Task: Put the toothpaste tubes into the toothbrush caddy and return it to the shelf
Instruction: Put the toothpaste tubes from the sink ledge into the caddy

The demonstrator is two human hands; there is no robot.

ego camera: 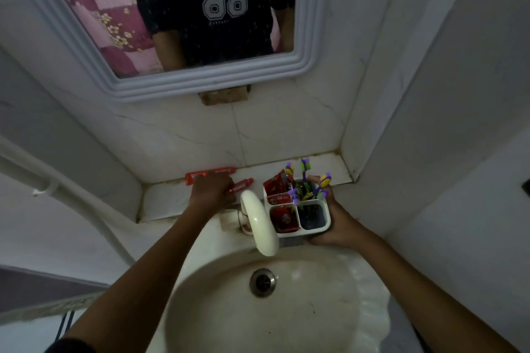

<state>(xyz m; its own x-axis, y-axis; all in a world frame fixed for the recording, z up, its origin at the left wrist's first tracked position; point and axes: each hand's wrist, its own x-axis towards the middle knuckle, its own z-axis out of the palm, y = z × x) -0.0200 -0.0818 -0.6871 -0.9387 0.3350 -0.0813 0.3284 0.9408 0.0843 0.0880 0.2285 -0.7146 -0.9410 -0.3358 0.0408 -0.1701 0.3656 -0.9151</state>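
While the right hand (334, 221) grips the caddy (298, 216), the left hand (210, 190) closes on a toothpaste tube (239, 186).

I saw two red toothpaste tubes (210, 175) on the white tiled shelf (163, 198). The caddy (298, 219) was white, with red packets (276, 186) and purple-and-yellow toothbrushes (304, 180) inside. The tap (259, 226) and sink (286, 309) were cream. The mirror (86, 46) had a pale grey frame and reflected a dark shirt with grey numbers beside pink floral cloth.

Dark short-sleeved T-shirt (212, 8), grey "86" print.
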